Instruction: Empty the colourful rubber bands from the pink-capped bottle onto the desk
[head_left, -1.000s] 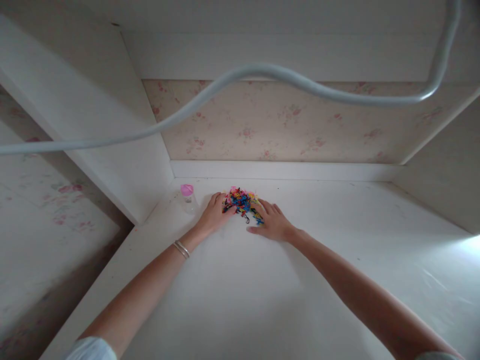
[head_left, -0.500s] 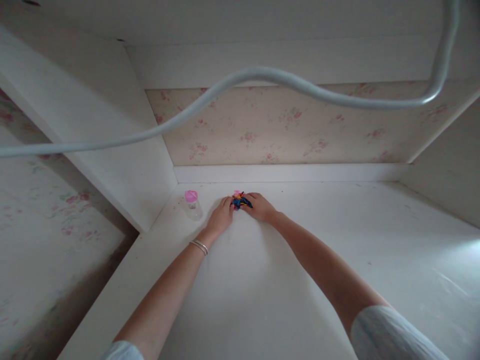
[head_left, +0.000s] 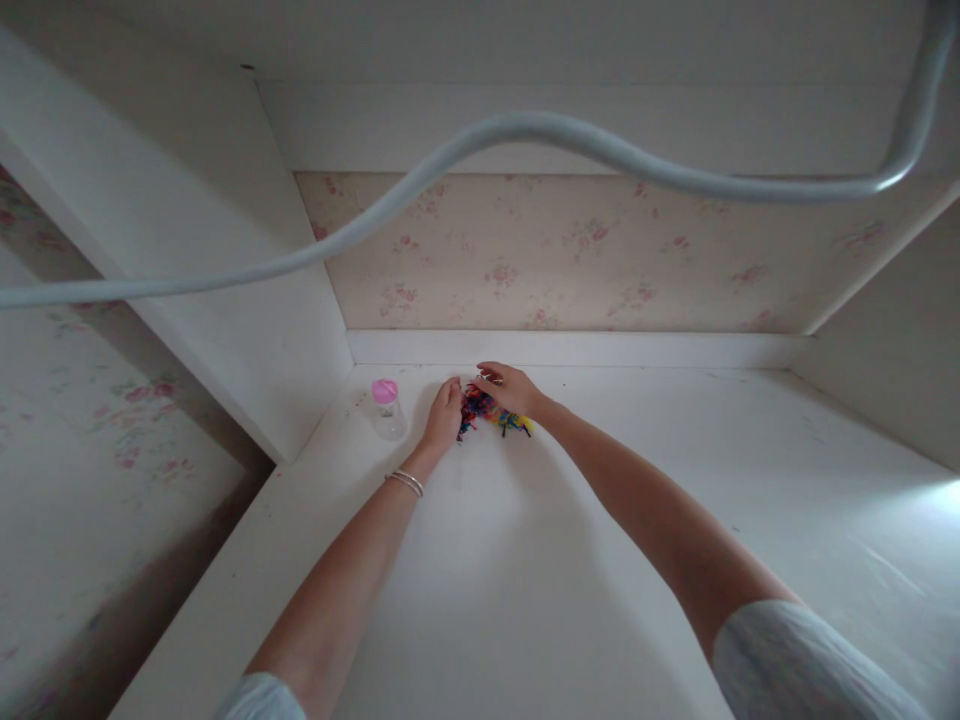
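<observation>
A heap of small, thin, multicoloured pieces point(head_left: 480, 407), perhaps rubber bands, lies on the white surface; they are too small to make out for certain. My left hand point(head_left: 445, 412) stands on its edge along the left side of the heap, touching it, fingers stretched out and partly hidden. Over the back and right of the heap is my right hand point(head_left: 511, 388), its fingers bent and apart, some pieces showing below them. A clear jar with a pink lid point(head_left: 385, 391) stands to the left of my left hand.
A pale cable or tube point(head_left: 525, 127) crosses close in front of the camera. The white surface point(head_left: 480, 600) meets a low ledge point(head_left: 577, 348) and flowered wallpaper point(head_left: 555, 255) at the back. A white upright panel point(head_left: 247, 300) rises at left.
The heap, bunched between both hands before, now spreads wider, toward the front and right. My right hand has lifted its fingers a little; my left hand has turned onto its edge.
</observation>
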